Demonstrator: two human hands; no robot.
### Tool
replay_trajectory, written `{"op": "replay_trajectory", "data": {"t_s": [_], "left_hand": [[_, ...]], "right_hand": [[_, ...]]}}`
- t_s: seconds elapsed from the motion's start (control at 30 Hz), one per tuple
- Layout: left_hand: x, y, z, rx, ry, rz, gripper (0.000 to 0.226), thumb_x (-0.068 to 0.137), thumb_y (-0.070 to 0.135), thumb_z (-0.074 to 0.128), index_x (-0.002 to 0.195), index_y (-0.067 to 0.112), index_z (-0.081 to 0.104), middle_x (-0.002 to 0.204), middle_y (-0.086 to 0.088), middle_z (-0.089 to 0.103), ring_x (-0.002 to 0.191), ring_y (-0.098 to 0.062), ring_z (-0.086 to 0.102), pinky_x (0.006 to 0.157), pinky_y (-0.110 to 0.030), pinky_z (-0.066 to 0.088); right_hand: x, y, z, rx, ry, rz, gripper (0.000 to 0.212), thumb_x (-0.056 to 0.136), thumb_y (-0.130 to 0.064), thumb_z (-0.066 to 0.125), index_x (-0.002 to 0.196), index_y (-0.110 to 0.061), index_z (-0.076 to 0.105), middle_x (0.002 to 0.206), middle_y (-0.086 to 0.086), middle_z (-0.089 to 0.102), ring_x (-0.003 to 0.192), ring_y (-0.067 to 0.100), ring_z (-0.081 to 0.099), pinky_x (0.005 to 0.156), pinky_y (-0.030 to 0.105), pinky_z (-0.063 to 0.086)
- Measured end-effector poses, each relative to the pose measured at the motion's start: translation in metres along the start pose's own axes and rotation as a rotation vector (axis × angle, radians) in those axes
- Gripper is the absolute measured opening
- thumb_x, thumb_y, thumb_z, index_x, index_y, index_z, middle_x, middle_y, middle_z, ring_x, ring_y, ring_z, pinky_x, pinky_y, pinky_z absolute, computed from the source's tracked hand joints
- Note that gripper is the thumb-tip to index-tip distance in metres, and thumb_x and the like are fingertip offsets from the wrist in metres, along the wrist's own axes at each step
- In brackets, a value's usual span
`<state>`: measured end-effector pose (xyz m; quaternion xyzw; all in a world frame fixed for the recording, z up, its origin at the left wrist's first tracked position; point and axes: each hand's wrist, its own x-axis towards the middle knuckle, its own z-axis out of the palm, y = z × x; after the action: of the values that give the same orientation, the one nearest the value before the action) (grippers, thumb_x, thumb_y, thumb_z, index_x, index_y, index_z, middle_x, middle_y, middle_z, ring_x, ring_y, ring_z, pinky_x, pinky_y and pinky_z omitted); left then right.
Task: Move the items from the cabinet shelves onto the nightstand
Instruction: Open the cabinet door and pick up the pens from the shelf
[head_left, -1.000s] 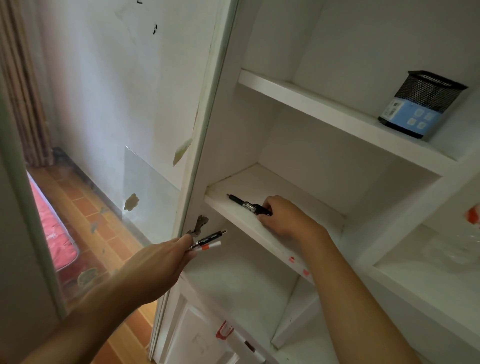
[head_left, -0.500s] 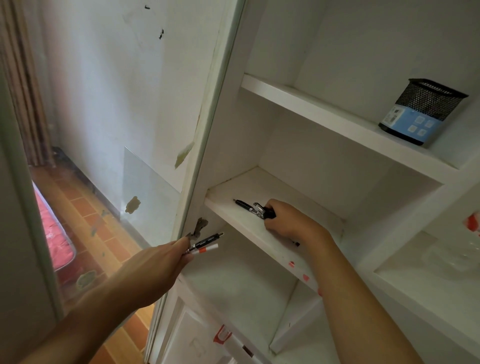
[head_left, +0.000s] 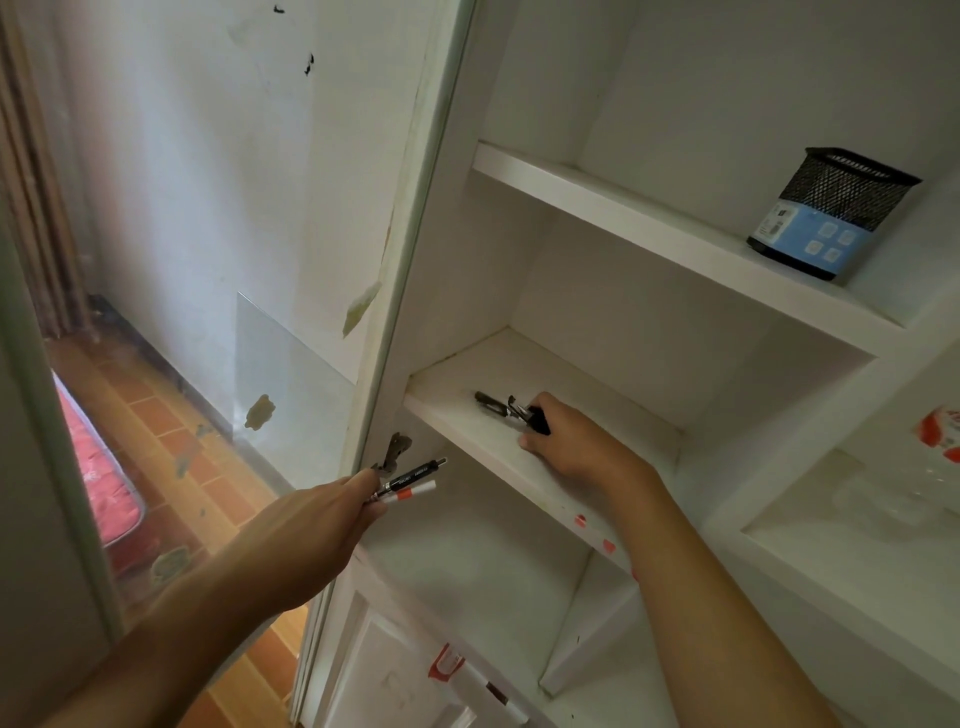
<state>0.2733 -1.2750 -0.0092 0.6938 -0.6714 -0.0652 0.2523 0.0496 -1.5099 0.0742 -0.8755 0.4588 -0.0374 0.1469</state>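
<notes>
White cabinet shelf (head_left: 467, 415) under right hand (head_left: 576, 447); tiled floor (head_left: 171, 431) left.

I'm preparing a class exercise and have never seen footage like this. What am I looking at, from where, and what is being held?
There is no machine here: a person wears a camera on the head, looking down at two bare hands. The left hand holds two pens. The right hand closes its grip on a black pen lying on the middle shelf of a white cabinet. A mesh pen cup stands on the shelf above.
</notes>
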Motion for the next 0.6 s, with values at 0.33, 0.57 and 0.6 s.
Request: {"op": "replay_trajectory", "data": {"t_s": [0.33, 0.57, 0.6], "left_hand": [[-0.007, -0.013, 0.006, -0.035, -0.012, 0.013, 0.027, 0.103, 0.057, 0.022, 0.093, 0.035, 0.035, 0.077, 0.009, 0.054, 0.067, -0.012, 0.055, 0.057, -0.022, 0.036], [-0.013, -0.015, 0.001, -0.05, -0.053, 0.014, 0.023, 0.106, 0.053, 0.026, 0.095, 0.036, 0.036, 0.078, 0.009, 0.054, 0.067, -0.01, 0.054, 0.059, -0.021, 0.037], [-0.014, -0.016, 0.001, -0.053, -0.061, 0.017, 0.023, 0.106, 0.053, 0.026, 0.096, 0.036, 0.037, 0.078, 0.009, 0.054, 0.067, -0.009, 0.054, 0.059, -0.022, 0.037]], "right_hand": [[-0.009, 0.002, 0.004, 0.096, 0.052, 0.072, 0.045, 0.088, -0.059, 0.075, 0.085, -0.018, 0.056, 0.08, -0.002, 0.057, 0.069, 0.016, 0.05, 0.064, 0.035, 0.034], [-0.028, -0.016, 0.01, 0.044, 0.088, 0.1, 0.06, 0.092, -0.074, 0.057, 0.078, -0.016, 0.054, 0.072, 0.0, 0.054, 0.062, 0.018, 0.048, 0.06, 0.035, 0.033], [-0.031, -0.017, 0.012, 0.035, 0.099, 0.105, 0.057, 0.092, -0.072, 0.058, 0.079, -0.016, 0.056, 0.072, 0.0, 0.056, 0.062, 0.018, 0.05, 0.059, 0.034, 0.034]]}}
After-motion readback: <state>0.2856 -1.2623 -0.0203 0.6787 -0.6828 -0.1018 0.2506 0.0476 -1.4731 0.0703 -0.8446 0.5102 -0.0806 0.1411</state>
